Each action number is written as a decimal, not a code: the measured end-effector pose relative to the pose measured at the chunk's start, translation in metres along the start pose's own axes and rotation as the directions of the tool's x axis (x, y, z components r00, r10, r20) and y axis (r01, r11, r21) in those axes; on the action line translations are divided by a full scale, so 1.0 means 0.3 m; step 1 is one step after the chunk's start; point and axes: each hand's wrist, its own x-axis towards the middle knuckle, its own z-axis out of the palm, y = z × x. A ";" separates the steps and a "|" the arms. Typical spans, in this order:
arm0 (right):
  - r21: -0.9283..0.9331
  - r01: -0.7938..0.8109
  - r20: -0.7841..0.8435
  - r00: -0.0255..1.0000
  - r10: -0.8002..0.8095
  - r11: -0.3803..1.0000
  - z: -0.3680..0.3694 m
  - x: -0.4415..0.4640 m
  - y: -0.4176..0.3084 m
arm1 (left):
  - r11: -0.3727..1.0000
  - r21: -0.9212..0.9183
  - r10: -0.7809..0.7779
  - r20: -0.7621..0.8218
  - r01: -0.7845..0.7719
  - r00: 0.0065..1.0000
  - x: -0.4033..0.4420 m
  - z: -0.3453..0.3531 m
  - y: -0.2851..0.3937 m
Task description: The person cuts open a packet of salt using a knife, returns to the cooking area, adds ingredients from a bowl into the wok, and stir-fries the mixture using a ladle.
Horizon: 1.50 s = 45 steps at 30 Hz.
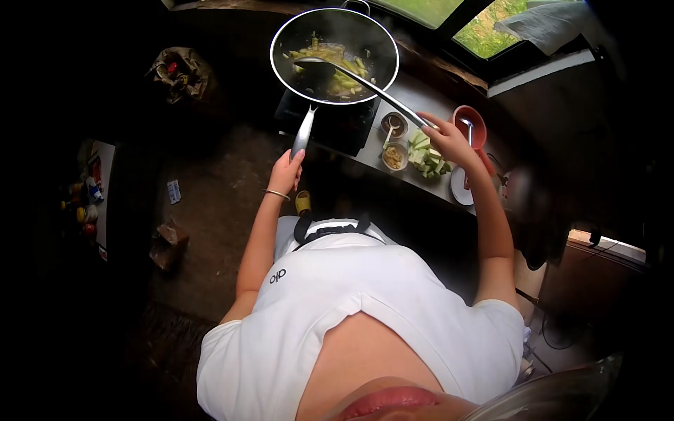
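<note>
My left hand (286, 172) is wrapped round the silver handle of a deep wok (281, 78). In the wok lie cooked green-yellow vegetable pieces (347, 84), with faint steam over them. My right hand (449, 139) grips the far end of a long metal spatula (382, 96), whose head rests among the food. Below the wok is a black cooktop (344, 133). Close to my right hand are cut green and white vegetables (425, 156) and a small bowl of chopped yellowish stuff (394, 157). Another small bowl (394, 125) holds dark sauce and a spoon.
A red bowl (479, 125) and a white plate (460, 188) stand on the counter to the right. Windows (491, 35) are behind it. On the left are a crumpled bag (182, 74), a side table with bottles (104, 189) and a box on the floor (168, 245).
</note>
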 end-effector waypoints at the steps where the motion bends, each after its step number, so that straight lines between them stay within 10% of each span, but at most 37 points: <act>1: -0.056 0.007 -0.024 1.000 -0.008 0.998 -0.018 0.035 0.021 | 1.000 0.001 0.003 -0.001 -0.003 1.000 0.000 0.001 0.005; 2: -0.058 0.014 -0.026 1.000 -0.016 0.998 -0.028 0.078 0.033 | 1.000 -0.007 -0.003 -0.001 0.003 1.000 0.004 0.004 0.012; 4: -0.585 0.453 -0.196 0.726 -0.659 0.673 -0.031 0.127 0.061 | 1.000 -0.012 -0.018 0.002 0.018 1.000 -0.002 0.007 0.014; 5: -0.520 0.281 -0.195 0.880 -0.433 0.807 -0.042 0.112 -0.023 | 1.000 -0.003 -0.012 -0.002 0.012 1.000 -0.003 0.005 0.019; 7: -0.741 0.194 -0.123 0.902 -0.414 0.643 -0.057 0.162 -0.112 | 1.000 0.008 -0.014 -0.001 0.014 1.000 -0.004 0.003 0.013; 10: -0.943 0.241 0.043 0.773 -0.633 0.231 -0.050 0.219 -0.155 | 1.000 -0.002 0.005 0.012 -0.005 1.000 -0.003 0.000 0.010; 15: -0.987 0.142 0.071 0.811 -0.581 0.077 -0.107 0.105 -0.156 | 1.000 -0.018 0.003 0.016 -0.003 1.000 0.008 0.001 -0.003; 25: -0.738 0.099 -0.219 0.900 -0.376 0.668 -0.068 0.276 -0.068 | 1.000 -0.013 0.027 0.004 -0.027 1.000 -0.003 0.002 0.005; 28: -0.775 0.060 -0.121 0.963 -0.242 0.629 -0.031 0.186 -0.113 | 1.000 -0.010 0.007 0.006 -0.007 1.000 -0.001 0.000 0.002; 33: -0.524 0.339 -0.158 0.862 -0.481 0.781 -0.129 0.002 -0.020 | 1.000 -0.014 0.009 0.009 -0.009 1.000 -0.001 0.002 0.006; 34: -0.255 0.067 -0.107 0.989 -0.098 0.964 -0.148 -0.053 -0.077 | 1.000 -0.015 0.003 0.010 -0.003 1.000 -0.002 0.002 0.009; 38: 0.330 -0.038 0.010 0.999 0.037 0.943 -0.093 -0.122 -0.079 | 1.000 -0.003 0.002 0.000 -0.002 1.000 -0.001 0.002 0.010; 45: 0.363 -0.162 0.147 0.982 0.115 0.917 -0.003 -0.103 -0.051 | 1.000 0.002 -0.007 0.004 0.007 1.000 -0.001 0.005 0.015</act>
